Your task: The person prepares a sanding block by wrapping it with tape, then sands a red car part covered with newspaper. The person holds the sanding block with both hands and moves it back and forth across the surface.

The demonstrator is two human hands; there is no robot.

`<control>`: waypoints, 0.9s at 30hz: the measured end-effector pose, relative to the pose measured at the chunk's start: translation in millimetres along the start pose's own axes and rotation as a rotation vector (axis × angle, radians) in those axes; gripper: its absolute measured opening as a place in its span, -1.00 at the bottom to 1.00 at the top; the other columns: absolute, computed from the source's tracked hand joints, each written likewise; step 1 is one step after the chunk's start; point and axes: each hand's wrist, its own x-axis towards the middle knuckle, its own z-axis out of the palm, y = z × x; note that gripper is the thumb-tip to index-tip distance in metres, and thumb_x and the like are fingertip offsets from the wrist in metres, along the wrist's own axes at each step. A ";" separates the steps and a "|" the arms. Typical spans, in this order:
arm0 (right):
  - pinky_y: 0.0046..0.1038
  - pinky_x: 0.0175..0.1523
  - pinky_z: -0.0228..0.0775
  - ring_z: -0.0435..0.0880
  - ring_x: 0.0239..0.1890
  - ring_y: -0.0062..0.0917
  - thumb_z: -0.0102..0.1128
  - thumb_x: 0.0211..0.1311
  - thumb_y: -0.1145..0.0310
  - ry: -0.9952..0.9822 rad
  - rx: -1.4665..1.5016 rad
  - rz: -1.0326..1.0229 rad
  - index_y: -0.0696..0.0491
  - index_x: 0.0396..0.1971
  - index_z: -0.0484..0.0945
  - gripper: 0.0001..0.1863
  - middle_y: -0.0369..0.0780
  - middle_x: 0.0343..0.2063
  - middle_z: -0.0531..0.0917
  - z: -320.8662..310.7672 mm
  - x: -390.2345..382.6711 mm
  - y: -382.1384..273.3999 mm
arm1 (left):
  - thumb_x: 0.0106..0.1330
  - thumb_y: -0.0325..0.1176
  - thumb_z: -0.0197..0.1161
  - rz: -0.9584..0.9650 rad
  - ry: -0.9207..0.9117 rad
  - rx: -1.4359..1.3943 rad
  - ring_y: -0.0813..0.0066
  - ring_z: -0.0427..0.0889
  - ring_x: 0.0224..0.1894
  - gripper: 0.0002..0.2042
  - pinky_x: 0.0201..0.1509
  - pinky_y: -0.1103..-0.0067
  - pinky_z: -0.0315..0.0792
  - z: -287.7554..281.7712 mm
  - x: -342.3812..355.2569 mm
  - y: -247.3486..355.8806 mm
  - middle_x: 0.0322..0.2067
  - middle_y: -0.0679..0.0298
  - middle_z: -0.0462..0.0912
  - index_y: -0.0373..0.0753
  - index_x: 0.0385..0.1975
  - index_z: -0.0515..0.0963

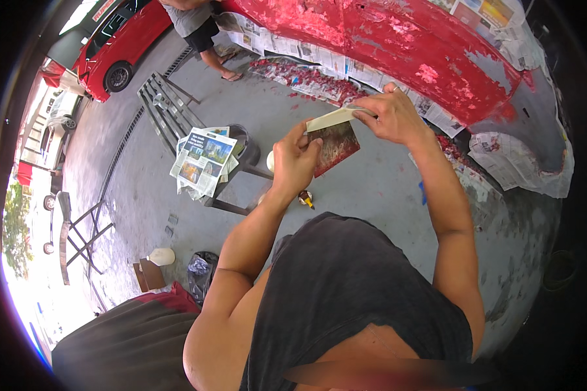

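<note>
Both my hands hold a sheet of sandpaper, out in front of my chest. Its lower part shows a worn, brown and dark red face, while a cream strip runs along the upper edge where the sheet bends over. My left hand grips the left edge between thumb and fingers. At the other end of the cream strip, my right hand pinches the upper right corner. Beyond it stands a car panel with patchy, blistered red paint and grey bare spots.
Newspaper sheets lie on a metal bench at the left, beside a dark bucket. Red paint flakes litter paper along the panel. Another person stands at the far left. A small yellow-tipped bottle rests on the floor.
</note>
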 end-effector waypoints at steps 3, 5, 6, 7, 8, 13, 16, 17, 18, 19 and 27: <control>-0.28 0.03 0.33 0.67 -0.37 -0.32 0.35 0.36 0.07 0.039 -0.015 0.029 -0.07 -0.18 0.83 -0.73 -0.20 -0.40 0.80 -1.8 4.2 -0.8 | 0.38 -0.56 0.27 0.024 0.016 -0.092 0.71 0.61 -0.36 -0.61 -0.29 0.63 0.51 0.5 -4.0 2.4 -0.29 0.17 0.81 -0.44 0.21 0.56; -0.27 0.05 0.33 0.69 -0.33 -0.32 0.32 0.38 0.04 0.051 -0.001 0.043 -0.09 -0.20 0.83 -0.72 -0.21 -0.41 0.79 -2.2 6.6 -1.9 | 0.39 -0.58 0.26 0.022 0.008 -0.120 0.71 0.62 -0.33 -0.61 -0.27 0.64 0.52 -0.9 -5.6 4.1 -0.27 0.17 0.81 -0.45 0.22 0.55; -0.27 0.06 0.33 0.69 -0.32 -0.32 0.31 0.39 0.04 0.051 0.013 0.046 -0.09 -0.19 0.83 -0.71 -0.21 -0.41 0.79 -2.2 7.8 -2.5 | 0.39 -0.59 0.25 0.007 -0.004 -0.124 0.71 0.63 -0.31 -0.61 -0.25 0.65 0.53 -2.1 -6.5 5.1 -0.25 0.17 0.81 -0.46 0.22 0.54; -0.27 0.06 0.33 0.70 -0.31 -0.32 0.30 0.40 0.04 0.051 0.027 0.050 -0.08 -0.18 0.84 -0.71 -0.20 -0.40 0.79 -2.1 8.8 -3.2 | 0.40 -0.60 0.25 -0.008 -0.007 -0.127 0.70 0.63 -0.29 -0.61 -0.23 0.65 0.53 -2.7 -6.9 6.0 -0.24 0.17 0.81 -0.47 0.22 0.54; -0.27 0.07 0.33 0.70 -0.29 -0.33 0.30 0.41 0.04 0.060 0.043 0.043 -0.08 -0.17 0.84 -0.70 -0.21 -0.39 0.79 -2.0 9.9 -3.9 | 0.40 -0.60 0.24 -0.005 -0.005 -0.161 0.70 0.64 -0.27 -0.61 -0.21 0.66 0.54 -2.8 -7.2 6.9 -0.22 0.17 0.81 -0.48 0.23 0.53; -0.27 0.12 0.31 0.73 -0.22 -0.33 0.24 0.45 0.05 0.011 0.065 0.066 -0.05 -0.13 0.83 -0.67 -0.20 -0.29 0.81 -3.1 15.1 -6.7 | 0.41 -0.61 0.24 0.058 0.019 -0.256 0.70 0.64 -0.21 -0.60 -0.12 0.68 0.54 -2.0 -8.4 9.7 -0.18 0.16 0.81 -0.51 0.24 0.52; -0.24 0.14 0.30 0.73 -0.19 -0.31 0.20 0.48 0.06 -0.029 0.032 0.085 -0.05 -0.10 0.82 -0.67 -0.19 -0.27 0.81 -5.0 17.6 -9.3 | 0.41 -0.61 0.25 0.030 0.005 -0.219 0.70 0.64 -0.21 -0.59 -0.13 0.68 0.54 -3.8 -8.5 10.2 -0.17 0.16 0.81 -0.51 0.25 0.50; -0.23 0.14 0.31 0.73 -0.18 -0.30 0.19 0.49 0.06 -0.049 0.041 0.094 -0.05 -0.09 0.82 -0.67 -0.19 -0.27 0.81 -5.4 18.3 -10.4 | 0.41 -0.61 0.25 0.036 0.011 -0.203 0.70 0.64 -0.21 -0.59 -0.13 0.68 0.54 -4.2 -8.4 10.5 -0.18 0.16 0.81 -0.52 0.25 0.50; -0.21 0.14 0.31 0.74 -0.18 -0.29 0.18 0.49 0.07 -0.045 0.047 0.092 -0.05 -0.08 0.82 -0.67 -0.19 -0.28 0.81 -5.8 19.0 -11.4 | 0.42 -0.61 0.25 0.043 0.017 -0.187 0.70 0.64 -0.21 -0.59 -0.14 0.69 0.54 -4.6 -8.5 10.9 -0.18 0.15 0.81 -0.52 0.25 0.50; -0.19 0.14 0.32 0.74 -0.17 -0.28 0.18 0.50 0.07 -0.066 0.052 0.099 -0.06 -0.07 0.81 -0.67 -0.18 -0.28 0.80 -6.1 19.7 -12.2 | 0.42 -0.61 0.25 0.049 0.023 -0.171 0.70 0.64 -0.21 -0.59 -0.14 0.69 0.54 -4.7 -8.5 11.6 -0.18 0.15 0.81 -0.52 0.26 0.49; -0.03 0.26 0.31 0.74 -0.16 -0.20 0.19 0.48 0.06 -0.113 0.086 0.124 -0.11 -0.03 0.80 -0.68 -0.15 -0.21 0.81 -5.0 23.9 -9.8 | 0.45 -0.66 0.20 0.009 -0.007 -0.273 0.63 0.69 -0.14 -0.56 -0.09 0.68 0.57 -5.1 -11.1 21.2 -0.09 0.09 0.78 -0.55 0.31 0.41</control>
